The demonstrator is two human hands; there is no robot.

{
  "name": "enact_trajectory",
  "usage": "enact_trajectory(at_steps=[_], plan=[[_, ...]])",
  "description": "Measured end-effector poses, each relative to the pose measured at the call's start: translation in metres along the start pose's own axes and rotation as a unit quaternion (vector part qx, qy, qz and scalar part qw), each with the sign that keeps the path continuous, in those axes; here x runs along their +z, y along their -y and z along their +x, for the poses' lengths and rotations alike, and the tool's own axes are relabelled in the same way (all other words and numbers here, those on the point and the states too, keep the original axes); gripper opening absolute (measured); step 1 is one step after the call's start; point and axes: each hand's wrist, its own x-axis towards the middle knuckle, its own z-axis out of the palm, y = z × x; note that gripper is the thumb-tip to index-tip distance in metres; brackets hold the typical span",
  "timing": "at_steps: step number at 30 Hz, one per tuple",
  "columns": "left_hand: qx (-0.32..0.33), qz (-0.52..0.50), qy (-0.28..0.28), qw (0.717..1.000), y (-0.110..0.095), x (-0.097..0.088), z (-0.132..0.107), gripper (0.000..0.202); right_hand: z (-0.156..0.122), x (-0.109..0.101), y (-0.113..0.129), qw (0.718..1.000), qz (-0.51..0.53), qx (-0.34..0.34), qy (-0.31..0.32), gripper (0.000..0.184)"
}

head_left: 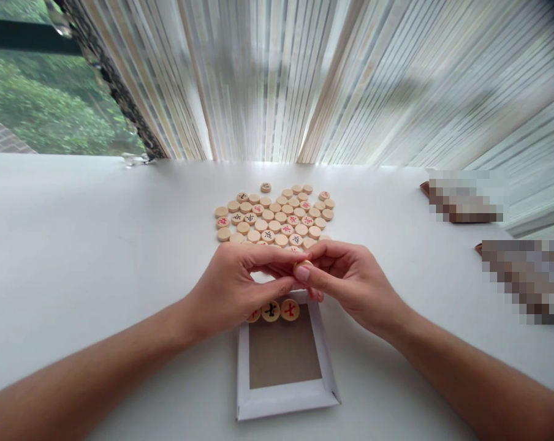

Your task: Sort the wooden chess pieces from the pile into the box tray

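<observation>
Between the fingertips of my two hands is a round wooden Chinese chess piece point(303, 266), held just above the far end of a shallow white box point(286, 398). My right hand point(350, 278) pinches it with thumb and forefinger. The closed fingertips of my left hand point(235, 275) meet it from the other side. Inside the box, a row of pieces lies at the far edge: a red-marked piece point(290, 310), a black-marked piece point(270, 310) and another red one partly hidden by my left hand. The box's brown bottom shows in front of them.
Beyond my hands many loose chess pieces point(280, 218) lie in a cluster on the white table point(121, 233), some face up, others blank side up. Two blurred-out brown objects point(470, 214) rest at the right. Striped curtains point(258, 79) and a window stand behind the table.
</observation>
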Motion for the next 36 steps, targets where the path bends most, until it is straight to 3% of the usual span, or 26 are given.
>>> enact_trajectory(at_steps=[11, 19, 36], plan=[[0.012, 0.038, -0.014, 0.999, 0.000, -0.001, 0.001, 0.030, 0.001, -0.002, 0.004, 1.000, -0.018, 0.000, 0.005, 0.034], [0.048, 0.060, 0.004, 0.997, -0.005, 0.000, -0.001, 0.035, -0.002, 0.000, 0.002, 1.000, -0.021, -0.007, -0.002, 0.027], [-0.081, -0.124, -0.045, 0.988, -0.012, 0.005, 0.004, 0.023, -0.003, 0.000, 0.004, 0.994, -0.070, -0.085, 0.020, 0.018]])
